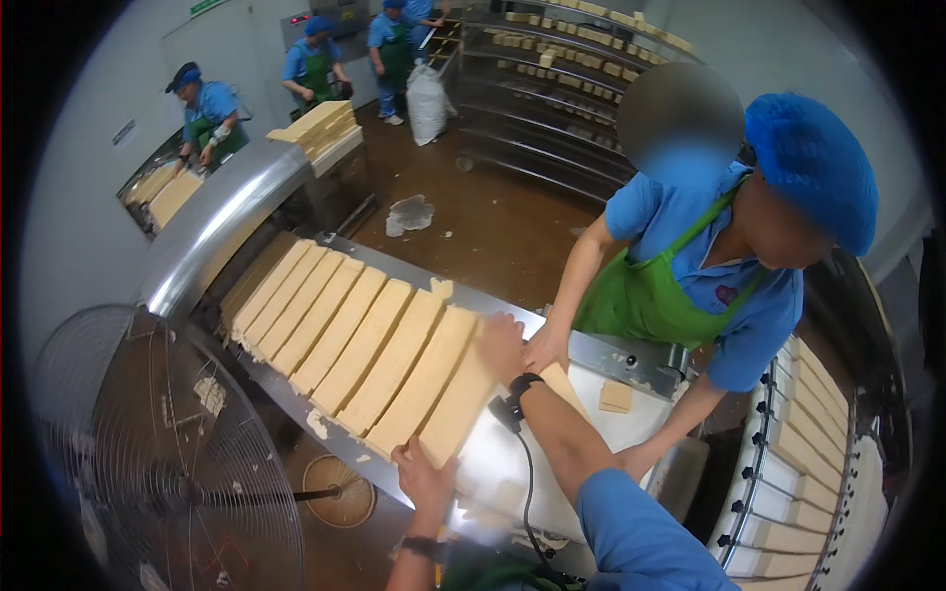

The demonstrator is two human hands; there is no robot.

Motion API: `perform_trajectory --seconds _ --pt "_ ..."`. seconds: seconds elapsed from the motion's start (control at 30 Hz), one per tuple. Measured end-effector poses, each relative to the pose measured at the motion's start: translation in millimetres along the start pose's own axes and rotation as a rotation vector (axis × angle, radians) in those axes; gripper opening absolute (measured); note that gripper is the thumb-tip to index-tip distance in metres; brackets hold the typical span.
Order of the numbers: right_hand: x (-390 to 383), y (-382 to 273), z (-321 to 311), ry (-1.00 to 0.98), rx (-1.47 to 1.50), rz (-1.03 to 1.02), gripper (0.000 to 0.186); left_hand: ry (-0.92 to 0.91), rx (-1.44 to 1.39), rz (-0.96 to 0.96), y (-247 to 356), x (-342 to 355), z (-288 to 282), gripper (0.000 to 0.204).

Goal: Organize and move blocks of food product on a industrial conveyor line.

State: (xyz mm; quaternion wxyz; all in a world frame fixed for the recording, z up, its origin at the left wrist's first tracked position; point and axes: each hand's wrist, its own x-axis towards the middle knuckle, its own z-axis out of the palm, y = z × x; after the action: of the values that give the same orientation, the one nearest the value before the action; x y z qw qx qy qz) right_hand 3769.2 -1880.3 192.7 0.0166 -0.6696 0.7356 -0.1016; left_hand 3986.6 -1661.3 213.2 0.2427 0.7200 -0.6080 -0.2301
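Observation:
A row of long pale-yellow slabs point(367, 347) lies side by side on a metal-edged conveyor. At the right end of the row, my left hand point(426, 481) is closed on the near end of the last pale-yellow slab point(455, 402). My right hand point(505, 347), slightly blurred, grips that slab's far end; a dark band and a cabled device circle the wrist. Right beside it is a co-worker's hand point(548, 347), over another slab point(564, 382) partly hidden by my forearm. The co-worker's other hand point(639, 459) reaches low behind my right arm.
A small pale block point(615, 397) rests on the white belt point(586, 389). The co-worker in a green apron point(645, 295) stands at right, near a rack of slabs point(803, 443). At left is a large caged fan point(168, 463). Shelves point(552, 118) and other people stand farther back.

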Motion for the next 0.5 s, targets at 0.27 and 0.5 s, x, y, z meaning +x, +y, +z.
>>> perform_trajectory --seconds 0.27,0.5 --pt "19.5 -6.7 33.4 -0.068 0.504 -0.146 0.024 0.021 0.292 -0.018 -3.0 5.8 17.1 0.088" --pt "-79.7 102.3 17.7 0.279 0.266 0.277 0.043 -0.081 0.453 0.409 54.3 -25.0 23.1 0.093"
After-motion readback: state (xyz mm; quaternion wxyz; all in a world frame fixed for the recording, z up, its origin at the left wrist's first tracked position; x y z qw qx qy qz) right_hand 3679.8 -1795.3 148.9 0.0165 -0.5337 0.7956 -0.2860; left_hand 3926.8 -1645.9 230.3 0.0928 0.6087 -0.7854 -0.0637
